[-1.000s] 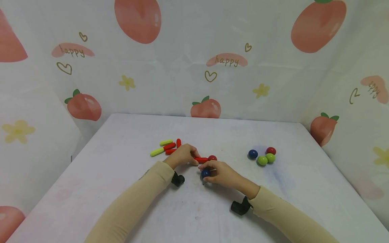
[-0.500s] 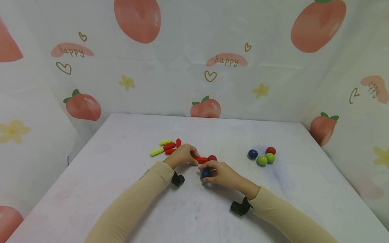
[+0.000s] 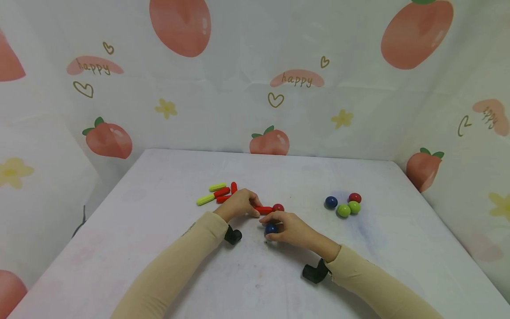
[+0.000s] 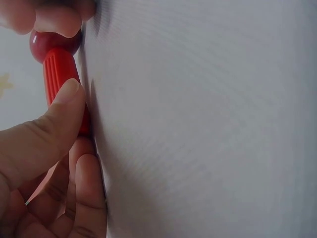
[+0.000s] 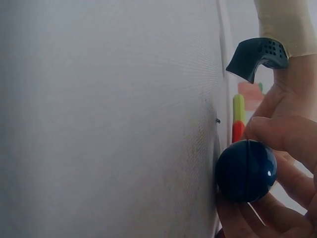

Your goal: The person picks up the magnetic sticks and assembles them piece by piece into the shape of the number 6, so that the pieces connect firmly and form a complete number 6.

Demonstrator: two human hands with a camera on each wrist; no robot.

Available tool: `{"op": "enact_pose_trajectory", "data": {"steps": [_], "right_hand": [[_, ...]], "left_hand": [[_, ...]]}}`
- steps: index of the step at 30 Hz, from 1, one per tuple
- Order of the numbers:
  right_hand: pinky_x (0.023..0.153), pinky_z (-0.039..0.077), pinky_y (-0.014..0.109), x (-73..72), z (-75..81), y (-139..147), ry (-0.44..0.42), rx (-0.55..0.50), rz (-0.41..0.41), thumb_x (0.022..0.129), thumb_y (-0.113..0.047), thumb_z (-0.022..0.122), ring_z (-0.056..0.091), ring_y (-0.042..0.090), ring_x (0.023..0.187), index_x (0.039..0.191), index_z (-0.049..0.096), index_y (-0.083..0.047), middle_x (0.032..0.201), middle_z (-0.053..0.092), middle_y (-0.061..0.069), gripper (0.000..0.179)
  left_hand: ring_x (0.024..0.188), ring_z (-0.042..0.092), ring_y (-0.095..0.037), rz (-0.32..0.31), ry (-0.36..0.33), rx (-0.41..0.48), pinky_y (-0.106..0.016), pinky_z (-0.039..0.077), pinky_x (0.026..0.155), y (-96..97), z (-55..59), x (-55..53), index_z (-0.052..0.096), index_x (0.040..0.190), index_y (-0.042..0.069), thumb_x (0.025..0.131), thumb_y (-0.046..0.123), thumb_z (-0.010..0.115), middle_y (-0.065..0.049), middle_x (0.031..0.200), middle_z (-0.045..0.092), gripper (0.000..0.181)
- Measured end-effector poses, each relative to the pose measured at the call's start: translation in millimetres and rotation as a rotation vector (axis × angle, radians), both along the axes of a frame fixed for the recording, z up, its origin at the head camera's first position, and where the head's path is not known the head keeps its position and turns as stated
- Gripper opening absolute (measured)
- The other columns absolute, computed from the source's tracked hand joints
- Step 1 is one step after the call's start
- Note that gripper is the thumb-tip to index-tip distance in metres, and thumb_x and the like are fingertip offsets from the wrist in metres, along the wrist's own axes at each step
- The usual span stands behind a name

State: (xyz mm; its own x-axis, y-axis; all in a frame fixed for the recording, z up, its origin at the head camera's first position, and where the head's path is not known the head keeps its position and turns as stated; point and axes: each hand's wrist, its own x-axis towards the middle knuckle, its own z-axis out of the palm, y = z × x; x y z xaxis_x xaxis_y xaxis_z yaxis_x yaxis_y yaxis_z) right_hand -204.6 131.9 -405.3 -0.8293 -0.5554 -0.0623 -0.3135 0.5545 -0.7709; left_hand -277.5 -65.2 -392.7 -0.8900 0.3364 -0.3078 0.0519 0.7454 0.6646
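Note:
Near the middle of the table in the head view, my left hand (image 3: pixel 240 204) holds a red ribbed stick (image 3: pixel 264 210) that lies close along the tabletop. In the left wrist view the thumb presses on the stick's side, with fingers below it. A dark red ball (image 3: pixel 278 207) sits at the stick's far end. My right hand (image 3: pixel 292 228) grips a dark blue glossy ball (image 5: pixel 246 171) between thumb and fingers, right at the table surface. A thin seam runs round this ball. The right fingertips lie just in front of the red ball.
Beyond the left hand lie yellow sticks (image 3: pixel 205 200) and several red sticks (image 3: pixel 222 192). To the right are another blue ball (image 3: pixel 331 202), a red ball (image 3: pixel 355 198) and two green balls (image 3: pixel 344 210). A printed cloth (image 3: pixel 223 88) hangs behind the table.
The blue ball has shifted very slightly in the right hand's fingers. Both hands stay in place. At the left, the hanging cloth has shifted and more of a dark cord shows.

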Motion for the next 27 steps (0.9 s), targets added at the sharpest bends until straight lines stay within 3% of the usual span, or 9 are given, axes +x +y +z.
{"op": "enact_pose_trajectory", "data": {"steps": [17,23,27], "right_hand": [[0.103,0.054,0.044,-0.4,0.5,0,0.005,0.001,0.003,0.089,-0.012,0.078,0.064,0.028,0.119,0.125,0.066,-0.005,0.125,0.069,0.012,0.039],[0.104,0.054,0.045,-3.6,7.1,5,-0.019,-0.024,-0.013,0.092,-0.011,0.075,0.063,0.032,0.125,0.129,0.064,-0.004,0.129,0.067,0.014,0.039],[0.105,0.052,0.049,-7.4,16.9,12,0.025,-0.076,-0.017,0.094,-0.01,0.072,0.063,0.036,0.125,0.13,0.063,0.0,0.13,0.067,0.018,0.038]], "left_hand": [[0.087,0.057,-0.018,0.007,-0.016,0.004,-0.026,0.048,0.08,-0.6,0.0,0.8,0.077,0.095,0.013,0.086,0.011,0.081,-0.003,0.092,0.072,0.011],[0.086,0.056,-0.017,0.001,-0.007,0.014,-0.025,0.046,0.079,-0.1,0.0,1.2,0.077,0.094,0.012,0.084,0.01,0.083,-0.003,0.091,0.072,0.012],[0.086,0.056,-0.016,-0.005,0.008,0.007,-0.025,0.045,0.078,0.1,0.1,2.2,0.076,0.094,0.012,0.084,0.011,0.083,-0.002,0.09,0.072,0.013]]}}
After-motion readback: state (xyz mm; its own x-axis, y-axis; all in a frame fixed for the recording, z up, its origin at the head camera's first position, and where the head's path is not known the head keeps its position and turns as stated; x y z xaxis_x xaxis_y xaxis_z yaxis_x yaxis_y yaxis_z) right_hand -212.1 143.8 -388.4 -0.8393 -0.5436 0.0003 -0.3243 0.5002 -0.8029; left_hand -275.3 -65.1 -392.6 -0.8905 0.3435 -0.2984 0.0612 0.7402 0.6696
